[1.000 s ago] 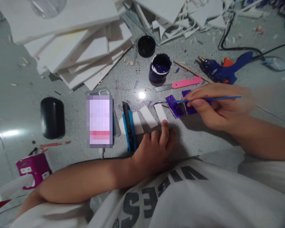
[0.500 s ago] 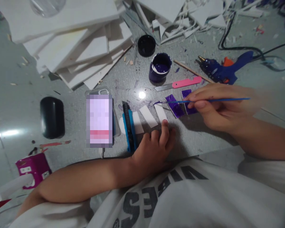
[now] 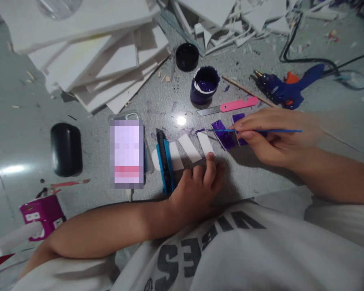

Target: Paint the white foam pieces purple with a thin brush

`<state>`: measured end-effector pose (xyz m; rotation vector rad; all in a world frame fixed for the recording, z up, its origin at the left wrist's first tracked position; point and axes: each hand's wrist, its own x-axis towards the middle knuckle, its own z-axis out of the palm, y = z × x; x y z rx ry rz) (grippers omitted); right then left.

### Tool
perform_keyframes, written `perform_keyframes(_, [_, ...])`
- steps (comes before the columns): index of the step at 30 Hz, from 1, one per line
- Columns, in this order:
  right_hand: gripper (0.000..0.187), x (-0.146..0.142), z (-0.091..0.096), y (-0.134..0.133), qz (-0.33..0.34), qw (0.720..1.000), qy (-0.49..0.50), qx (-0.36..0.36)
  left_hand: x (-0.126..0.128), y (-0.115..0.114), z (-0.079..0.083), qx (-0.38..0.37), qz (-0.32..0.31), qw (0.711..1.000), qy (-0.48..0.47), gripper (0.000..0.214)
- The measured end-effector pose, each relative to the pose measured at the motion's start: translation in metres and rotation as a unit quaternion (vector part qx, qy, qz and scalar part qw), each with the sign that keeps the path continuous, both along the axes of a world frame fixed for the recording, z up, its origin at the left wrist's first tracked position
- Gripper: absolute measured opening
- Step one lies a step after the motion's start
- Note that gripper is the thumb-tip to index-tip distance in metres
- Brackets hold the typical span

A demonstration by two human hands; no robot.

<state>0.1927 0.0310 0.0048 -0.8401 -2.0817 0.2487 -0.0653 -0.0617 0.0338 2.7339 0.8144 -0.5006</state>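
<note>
My right hand point(image 3: 267, 137) pinches a thin blue paintbrush point(image 3: 283, 131). The purple-loaded tip touches the top end of a white strip point(image 3: 205, 143), which looks like foam board. At the strip's lower end, one fingertip of my left hand point(image 3: 198, 182) presses it to the table; the fingers are apart and grip nothing. Two more white strips lie to the left, one of them point(image 3: 189, 148) tilted, the other point(image 3: 176, 155) beside a blue cutter knife point(image 3: 165, 163). Two purple-painted pieces are by my right hand, one point(image 3: 223, 134) in full view, the other point(image 3: 239, 118) partly hidden.
An open jar of purple paint point(image 3: 204, 87) stands beyond the strips, near its black lid point(image 3: 187, 57). A pink craft knife point(image 3: 238, 105), a wooden stick point(image 3: 245, 89) and a blue glue gun point(image 3: 286, 87) lie right. Left are a phone point(image 3: 126, 153), a black mouse-like object point(image 3: 66, 149) and stacked white boards point(image 3: 109, 60).
The brush's back end has swung, showing less of the handle past my right hand, while the tip stays at the strip's top end. My left hand has not moved.
</note>
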Motion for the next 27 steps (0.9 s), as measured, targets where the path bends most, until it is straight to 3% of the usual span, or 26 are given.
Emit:
perform_keyframes(5, [0.023,0.0021,-0.0024,0.0027,0.002,0.998,0.049,0.029,0.0006,0.0010,0.0016,-0.013,0.000,1.000,0.009,0.122])
perform_keyframes(9, [0.026,0.0013,-0.0047,-0.0003,0.010,0.996,0.088,-0.005,0.0007,0.0020,0.0024,-0.021,0.004,1.000,0.013,0.123])
perform_keyframes(15, [0.026,0.0016,-0.0037,-0.0028,0.007,0.999,0.032,-0.026,0.0004,0.0005,0.0002,-0.003,0.000,1.000,0.003,0.120])
perform_keyframes(20, [0.028,0.0019,-0.0034,-0.0032,-0.015,0.999,0.045,-0.011,-0.0021,-0.0022,-0.0022,0.007,0.007,1.000,-0.010,0.121])
perform_keyframes(24, [0.020,0.0012,-0.0057,-0.0017,-0.017,0.996,0.081,-0.029,-0.0034,-0.0024,-0.0026,-0.003,0.017,1.000,-0.024,0.115])
perform_keyframes(27, [0.011,0.0000,-0.0070,0.0013,0.004,0.997,0.081,-0.001,-0.0030,-0.0014,-0.0020,-0.008,0.018,1.000,-0.019,0.113])
